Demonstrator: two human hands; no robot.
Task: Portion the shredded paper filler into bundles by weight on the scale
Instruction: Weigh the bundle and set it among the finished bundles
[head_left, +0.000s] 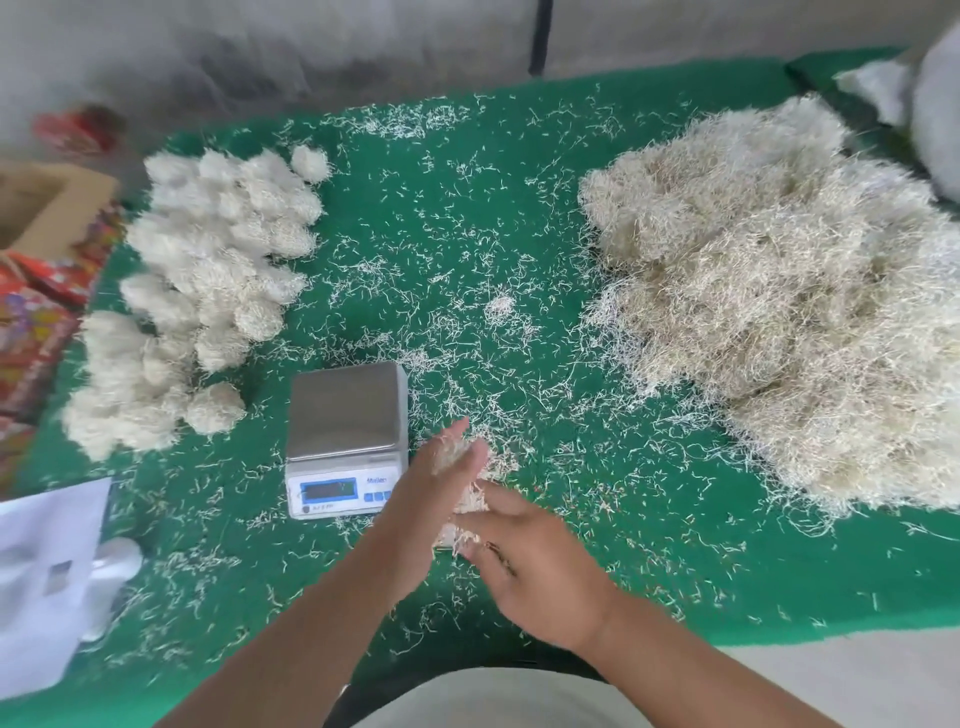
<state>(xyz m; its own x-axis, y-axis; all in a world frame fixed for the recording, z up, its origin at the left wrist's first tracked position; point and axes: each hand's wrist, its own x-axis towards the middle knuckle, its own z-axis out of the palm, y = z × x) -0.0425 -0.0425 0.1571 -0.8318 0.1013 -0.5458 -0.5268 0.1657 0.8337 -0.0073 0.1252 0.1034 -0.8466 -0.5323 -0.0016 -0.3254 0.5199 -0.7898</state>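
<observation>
Pressing a small clump of shredded paper (470, 506) between two flat hands.
The left hand (431, 499) and right hand (540, 566) had straight fingers, just right of the scale (347, 436); finished bundles (202, 291) lay left, the big pile (779, 301) right on the green tabletop (467, 218).

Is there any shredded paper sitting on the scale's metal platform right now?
No, the scale platform is bare, while the wad of shredded paper is pressed between the left hand and right hand beside it.

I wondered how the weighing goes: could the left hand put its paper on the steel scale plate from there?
Probably yes. The left hand sits just right of the bare steel scale plate, pressing a small wad of shredded paper against the right hand. Nothing stands between.
</observation>
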